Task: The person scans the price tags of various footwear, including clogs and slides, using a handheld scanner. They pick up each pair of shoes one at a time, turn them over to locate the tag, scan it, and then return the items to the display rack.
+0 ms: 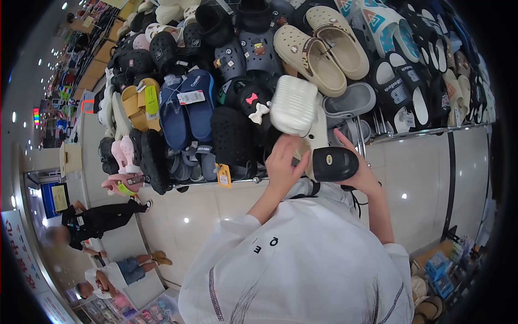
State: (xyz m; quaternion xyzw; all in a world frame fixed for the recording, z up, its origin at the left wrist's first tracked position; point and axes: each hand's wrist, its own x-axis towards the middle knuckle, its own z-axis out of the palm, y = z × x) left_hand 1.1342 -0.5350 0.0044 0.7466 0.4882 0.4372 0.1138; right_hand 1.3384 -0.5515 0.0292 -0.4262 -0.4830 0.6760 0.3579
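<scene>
My right hand (360, 171) is wrapped around the outer side of a slipper with a rounded black upper (334, 164), which carries a small gold oval badge. Cream-coloured parts show at its left and above it. My left hand (284, 161) is closed at the cream edge, thumb toward the black upper; its grip is partly hidden. Just above my left fingers is a white, ribbed shoe piece (294, 105), overlapping the display. Black clogs with a pink bow (251, 98) and a white bow lie left of it. Beige clogs (318, 51) sit farther back.
Blue slides (197, 110), yellow slides (141, 105) and many other shoes crowd the rack. A metal rail (415, 135) runs along its front edge, close to my hands. Two people (102, 216) are at the left. Boxed goods (440, 272) stand at lower right.
</scene>
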